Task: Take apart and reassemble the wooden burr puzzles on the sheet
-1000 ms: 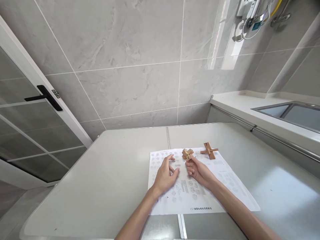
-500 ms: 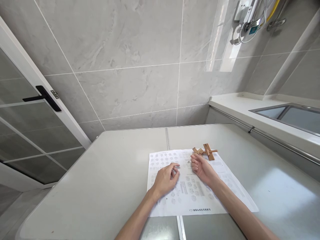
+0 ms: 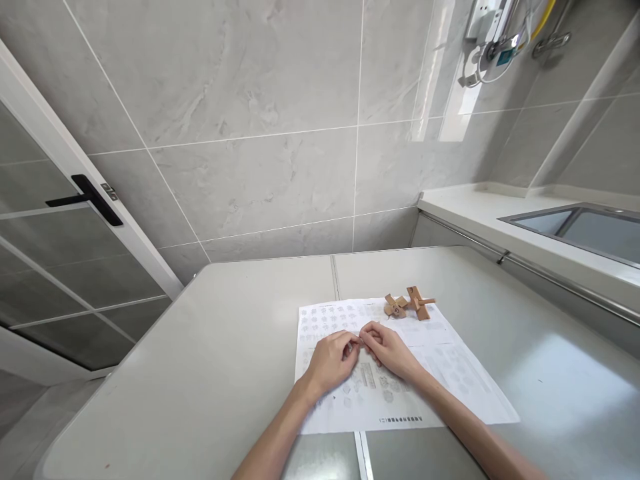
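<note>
Both my hands rest over a printed paper sheet point(image 3: 475, 393), their fingertips meeting near its middle. My left hand point(image 3: 332, 360) is closed, fingers curled toward the thumb. My right hand point(image 3: 390, 350) is also closed, its bent fingers against the left fingertips. Whatever they may hold is hidden. Past my right hand, at the sheet's far edge, lie two wooden puzzle assemblies of crossed pieces. The left assembly point(image 3: 396, 307) has a dark mark on it; the right assembly point(image 3: 419, 303) has a thin stick pointing right. Neither is touched.
The sheet lies on a pale table point(image 3: 225, 333) with a seam down its middle. Behind it rises a grey tiled wall point(image 3: 250, 180). To the right is a counter point(image 3: 465, 207) with a sink point(image 3: 590, 230); at left stands a glazed door with a black handle point(image 3: 95, 199).
My right hand has moved left and toward me, away from the wooden assemblies, and now meets my left hand. The left assembly shows more fully. My left hand has barely moved.
</note>
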`<state>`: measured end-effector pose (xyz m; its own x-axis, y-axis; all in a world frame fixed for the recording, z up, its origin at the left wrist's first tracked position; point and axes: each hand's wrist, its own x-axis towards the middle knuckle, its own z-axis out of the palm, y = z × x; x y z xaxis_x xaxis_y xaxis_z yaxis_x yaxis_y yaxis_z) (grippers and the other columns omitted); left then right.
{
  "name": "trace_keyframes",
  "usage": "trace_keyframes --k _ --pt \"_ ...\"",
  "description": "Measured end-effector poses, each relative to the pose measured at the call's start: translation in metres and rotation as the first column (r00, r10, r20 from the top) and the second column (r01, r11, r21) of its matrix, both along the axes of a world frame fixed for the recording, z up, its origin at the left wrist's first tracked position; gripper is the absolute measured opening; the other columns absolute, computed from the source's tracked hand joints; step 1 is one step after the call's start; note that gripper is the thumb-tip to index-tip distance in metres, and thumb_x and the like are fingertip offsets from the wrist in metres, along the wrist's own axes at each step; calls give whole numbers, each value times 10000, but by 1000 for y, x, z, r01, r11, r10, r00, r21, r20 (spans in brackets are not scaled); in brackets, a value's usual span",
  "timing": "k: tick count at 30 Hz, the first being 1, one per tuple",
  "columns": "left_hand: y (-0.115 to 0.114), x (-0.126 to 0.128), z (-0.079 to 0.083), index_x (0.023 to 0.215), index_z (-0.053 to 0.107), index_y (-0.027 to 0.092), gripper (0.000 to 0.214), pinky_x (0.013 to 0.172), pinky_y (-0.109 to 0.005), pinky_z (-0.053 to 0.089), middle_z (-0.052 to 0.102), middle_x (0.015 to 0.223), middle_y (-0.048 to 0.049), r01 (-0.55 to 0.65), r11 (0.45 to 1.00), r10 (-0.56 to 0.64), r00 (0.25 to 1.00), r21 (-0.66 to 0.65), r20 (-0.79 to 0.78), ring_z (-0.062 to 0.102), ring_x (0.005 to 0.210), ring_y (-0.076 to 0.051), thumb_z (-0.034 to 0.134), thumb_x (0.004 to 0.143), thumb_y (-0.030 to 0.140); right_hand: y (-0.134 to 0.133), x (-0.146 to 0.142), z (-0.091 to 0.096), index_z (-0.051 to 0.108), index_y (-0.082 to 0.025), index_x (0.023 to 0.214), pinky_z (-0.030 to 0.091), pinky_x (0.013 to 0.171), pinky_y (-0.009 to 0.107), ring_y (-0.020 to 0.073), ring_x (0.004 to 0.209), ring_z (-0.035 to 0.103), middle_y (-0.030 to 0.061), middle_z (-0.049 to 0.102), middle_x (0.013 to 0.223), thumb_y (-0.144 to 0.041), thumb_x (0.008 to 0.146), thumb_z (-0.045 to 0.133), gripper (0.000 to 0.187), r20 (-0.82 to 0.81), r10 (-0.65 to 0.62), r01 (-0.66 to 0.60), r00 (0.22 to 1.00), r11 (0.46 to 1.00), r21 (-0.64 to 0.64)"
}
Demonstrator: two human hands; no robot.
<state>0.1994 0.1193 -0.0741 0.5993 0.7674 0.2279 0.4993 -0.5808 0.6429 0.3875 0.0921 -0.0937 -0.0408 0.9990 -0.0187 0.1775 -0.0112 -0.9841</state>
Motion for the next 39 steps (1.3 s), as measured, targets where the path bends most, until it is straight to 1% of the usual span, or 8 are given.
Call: trace_keyframes --k 7,23,30,39 --pt "0 0 -1 994 705 234 198 657 -275 453 685 858 -19 12 999 -12 1000 31 -3 604 728 -163 507 991 237 0 2 1 588 -218 854 393 490 254 119 484 475 -46 567 646 -490 951 570 289 -11 7 -7 1000 1000 -10" --pt "-1 0 1 999 709 233 208 671 -281 468 695 889 -30 23 999 -22 999 29 -26 625 768 -176 503 1005 262 -1 0 3 618 -226 846 393 485 248 125 491 482 -39 584 647 -477 931 610 266 -16 2 -2 1000 1000 -10" --pt "-1 0 2 1002 703 231 203 663 -279 460 694 883 -27 28 999 -28 999 29 -22 620 761 -172 504 1013 263 0 1 3 608 -220 857 398 493 250 124 504 488 -37 588 660 -466 953 575 266 4 13 -13 1000 1000 -11" --pt "-1 0 4 1004 701 232 208 662 -287 469 695 888 -32 25 999 -25 999 24 -28 621 758 -177 499 1013 283 -2 0 5 600 -226 843 389 490 251 125 491 484 -47 572 643 -481 940 580 274 3 9 -9 1000 1000 -11"
